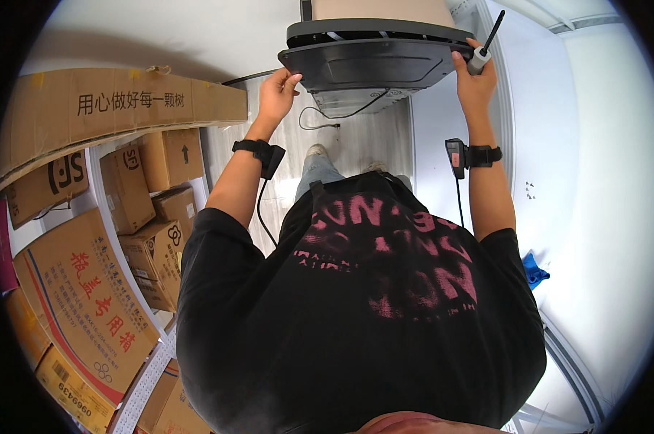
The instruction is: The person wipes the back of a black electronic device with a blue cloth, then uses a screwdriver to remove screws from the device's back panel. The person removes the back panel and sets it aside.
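Note:
A black plastic panel [370, 66] is tilted out from an appliance [385, 10] with a pale beige top and a dark rim, and a gap shows along their upper edge. My left hand [275, 95] pinches the panel's left corner between thumb and fingers. At the right corner, my right hand [476, 85] has its thumb on the panel. That same hand also grips a screwdriver [479, 62] with a grey handle and a dark shaft pointing up. The right fingers behind the panel are partly hidden.
A dark cord [309, 127] with a plug hangs below the appliance. Several small screws [529, 189] lie on the white surface at right, near a blue object [535, 270]. Shelves at left hold cardboard boxes [88, 304], and a long carton [124, 108] juts out above them.

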`<state>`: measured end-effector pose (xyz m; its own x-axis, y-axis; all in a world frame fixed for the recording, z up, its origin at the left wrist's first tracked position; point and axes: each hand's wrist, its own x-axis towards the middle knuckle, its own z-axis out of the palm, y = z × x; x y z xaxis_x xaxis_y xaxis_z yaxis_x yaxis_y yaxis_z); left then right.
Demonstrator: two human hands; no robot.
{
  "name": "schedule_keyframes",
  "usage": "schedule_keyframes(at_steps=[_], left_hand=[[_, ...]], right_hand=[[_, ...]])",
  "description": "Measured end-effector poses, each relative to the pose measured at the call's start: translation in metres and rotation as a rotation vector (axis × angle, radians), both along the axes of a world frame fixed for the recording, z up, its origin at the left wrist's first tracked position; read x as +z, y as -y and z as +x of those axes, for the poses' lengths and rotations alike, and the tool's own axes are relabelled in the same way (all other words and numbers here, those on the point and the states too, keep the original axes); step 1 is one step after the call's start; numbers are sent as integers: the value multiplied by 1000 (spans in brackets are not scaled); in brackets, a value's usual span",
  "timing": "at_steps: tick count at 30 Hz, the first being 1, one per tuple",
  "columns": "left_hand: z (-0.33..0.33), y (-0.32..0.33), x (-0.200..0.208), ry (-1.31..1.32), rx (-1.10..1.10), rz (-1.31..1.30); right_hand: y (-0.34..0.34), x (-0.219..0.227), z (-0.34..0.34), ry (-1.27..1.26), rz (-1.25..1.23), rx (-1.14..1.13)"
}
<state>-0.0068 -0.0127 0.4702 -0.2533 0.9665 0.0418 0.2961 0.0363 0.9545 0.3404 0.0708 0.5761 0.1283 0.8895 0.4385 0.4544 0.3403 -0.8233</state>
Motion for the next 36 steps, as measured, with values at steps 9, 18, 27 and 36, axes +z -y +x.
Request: schedule_keyframes(at_steps=[9, 18, 27, 36], left_hand=[[-4, 3, -13, -47, 56, 53], [-2, -1, -15, -58, 57, 51], [-2, -2, -11, -71, 54, 8], [7, 2, -5, -268, 180, 93]], right_hand=[[15, -1, 3, 1, -40, -21], [15, -4, 6, -1, -21, -35], [16, -6, 8, 72, 43, -60], [0, -17, 9, 26, 76, -28]])
